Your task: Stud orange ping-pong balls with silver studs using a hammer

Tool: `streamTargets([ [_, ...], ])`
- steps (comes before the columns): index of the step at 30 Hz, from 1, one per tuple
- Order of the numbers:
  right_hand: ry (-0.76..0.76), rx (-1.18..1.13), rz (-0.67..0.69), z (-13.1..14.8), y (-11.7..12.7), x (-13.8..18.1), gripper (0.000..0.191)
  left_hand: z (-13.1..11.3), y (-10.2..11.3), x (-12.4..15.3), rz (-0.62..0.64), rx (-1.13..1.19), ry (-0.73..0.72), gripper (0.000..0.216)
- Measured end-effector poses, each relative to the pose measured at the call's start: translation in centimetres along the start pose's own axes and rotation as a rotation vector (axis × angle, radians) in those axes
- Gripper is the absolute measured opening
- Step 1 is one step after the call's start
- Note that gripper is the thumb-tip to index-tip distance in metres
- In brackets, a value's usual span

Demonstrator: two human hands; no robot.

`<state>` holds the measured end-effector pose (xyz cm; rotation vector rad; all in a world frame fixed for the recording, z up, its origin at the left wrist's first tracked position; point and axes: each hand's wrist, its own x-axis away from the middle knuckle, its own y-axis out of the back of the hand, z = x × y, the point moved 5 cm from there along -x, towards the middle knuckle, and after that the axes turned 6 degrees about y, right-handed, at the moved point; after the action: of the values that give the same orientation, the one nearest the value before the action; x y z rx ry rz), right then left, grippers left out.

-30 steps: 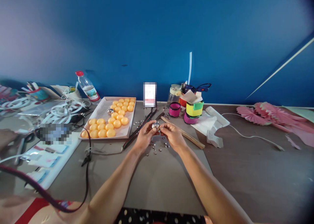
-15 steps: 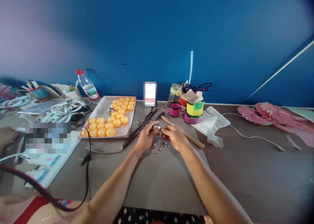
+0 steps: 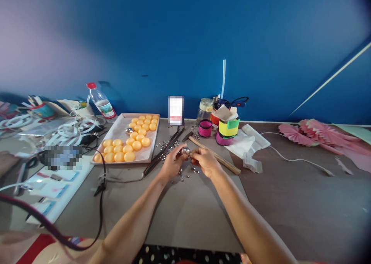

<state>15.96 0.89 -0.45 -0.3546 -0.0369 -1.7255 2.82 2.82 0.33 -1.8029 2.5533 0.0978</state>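
Note:
My left hand (image 3: pixel 171 163) and my right hand (image 3: pixel 204 161) meet over the middle of the brown table (image 3: pixel 290 194). Between their fingertips is a small shiny silver ball (image 3: pixel 185 151), which the left fingers grip. The right hand is pinched close beside the ball; what its fingers hold is too small to make out. Several small silver studs (image 3: pixel 185 173) lie scattered on the table under and behind the hands. A white tray (image 3: pixel 121 131) to the left carries several orange balls (image 3: pixel 127 148) and one silver ball (image 3: pixel 129 131).
A wooden stick (image 3: pixel 216 156) and a dark strap (image 3: pixel 165 152) lie behind the hands. Taped cups (image 3: pixel 228 131), a jar (image 3: pixel 205 109), a water bottle (image 3: pixel 100 101), pink paper fans (image 3: pixel 315 134), a white cable (image 3: pixel 295 159) and a black cord (image 3: pixel 101 190) crowd the table. Another person's hand (image 3: pixel 7 161) shows at far left.
Both hands stay together on the silver ball; the right hand's fingers have shifted slightly against it. The view has drifted a little.

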Motion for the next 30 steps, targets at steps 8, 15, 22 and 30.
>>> streamTargets([
  [8,0.546,0.552,-0.208,3.1,2.8,-0.4,0.015,0.2,0.6,-0.3,-0.033,0.569,0.143,0.043],
  [15,0.448,1.456,-0.303,1.8,4.4,-1.0,0.027,-0.2,1.2,-0.3,-0.017,0.687,0.118,0.042],
  [22,0.376,1.522,-0.306,1.6,5.0,-1.5,0.023,-0.4,1.2,-0.2,0.002,0.705,0.121,0.042],
  [30,0.583,1.500,-0.329,2.2,4.5,-1.3,0.026,-0.2,1.7,-0.5,0.004,0.736,0.111,0.041],
])
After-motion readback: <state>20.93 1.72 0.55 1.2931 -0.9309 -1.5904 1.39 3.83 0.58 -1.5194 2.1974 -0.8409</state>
